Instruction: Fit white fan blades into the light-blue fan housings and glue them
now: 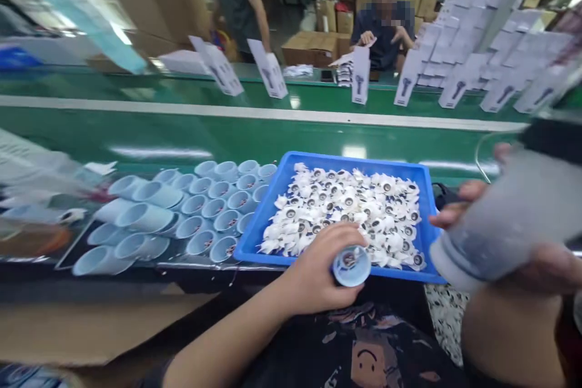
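My left hand [321, 267] is closed round a pale blue plastic cup [351, 264], its open mouth facing me with a small metal part inside. It hovers at the near edge of a blue tray [273, 200] filled with several small white parts with metal centres. My right hand [541, 264] grips a grey, blurred tool body [504, 218] with a black top, held at the tray's right side.
Several pale blue cups [213, 203] stand and lie left of the tray. A green conveyor [282, 127] runs behind, carrying white product boxes [360, 76]. Two people work across it among cardboard cartons [313, 47]. A cardboard flap [91, 321] lies at lower left.
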`<state>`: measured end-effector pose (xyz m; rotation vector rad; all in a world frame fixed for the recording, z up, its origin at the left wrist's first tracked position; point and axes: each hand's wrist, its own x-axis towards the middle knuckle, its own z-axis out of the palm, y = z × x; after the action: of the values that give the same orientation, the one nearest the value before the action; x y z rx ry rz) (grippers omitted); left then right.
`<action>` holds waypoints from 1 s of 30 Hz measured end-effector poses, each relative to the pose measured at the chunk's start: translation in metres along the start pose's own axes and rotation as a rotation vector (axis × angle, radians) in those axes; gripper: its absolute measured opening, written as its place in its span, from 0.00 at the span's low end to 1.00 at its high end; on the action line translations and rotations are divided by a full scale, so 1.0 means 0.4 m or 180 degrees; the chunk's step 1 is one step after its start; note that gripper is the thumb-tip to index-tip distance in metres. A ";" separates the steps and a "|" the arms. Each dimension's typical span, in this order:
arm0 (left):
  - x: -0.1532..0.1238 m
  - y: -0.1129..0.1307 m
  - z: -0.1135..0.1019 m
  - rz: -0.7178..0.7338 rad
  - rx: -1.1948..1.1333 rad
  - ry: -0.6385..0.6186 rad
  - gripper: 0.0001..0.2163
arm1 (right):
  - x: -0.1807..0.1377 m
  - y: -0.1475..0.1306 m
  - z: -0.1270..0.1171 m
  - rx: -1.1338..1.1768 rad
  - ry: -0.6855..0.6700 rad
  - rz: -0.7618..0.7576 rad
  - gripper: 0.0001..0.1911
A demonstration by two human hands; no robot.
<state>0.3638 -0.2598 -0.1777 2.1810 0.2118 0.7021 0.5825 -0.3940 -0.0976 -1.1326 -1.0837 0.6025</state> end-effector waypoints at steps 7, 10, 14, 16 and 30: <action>0.159 0.053 0.102 0.0389 -0.0314 -0.0606 0.18 | 0.066 -0.007 0.077 0.1262 0.0058 0.0105 0.18; 0.170 0.061 0.101 0.0293 -0.0808 -0.0551 0.14 | 0.070 -0.013 0.082 0.1189 0.0183 0.0116 0.17; 0.182 0.058 0.100 0.0082 -0.0958 -0.0555 0.11 | 0.079 -0.022 0.074 0.0930 -0.0002 0.0208 0.19; 0.187 0.056 0.099 0.0042 -0.0934 -0.0559 0.10 | 0.084 -0.022 0.068 0.0898 -0.0080 0.0266 0.19; 0.181 0.050 0.080 -0.0614 -0.0302 -0.1121 0.29 | 0.061 0.006 0.024 0.0839 0.0544 0.0116 0.33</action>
<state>0.4401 -0.2670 -0.1489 2.1175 0.1968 0.2104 0.5836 -0.3686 -0.0904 -0.9565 -0.8127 0.6445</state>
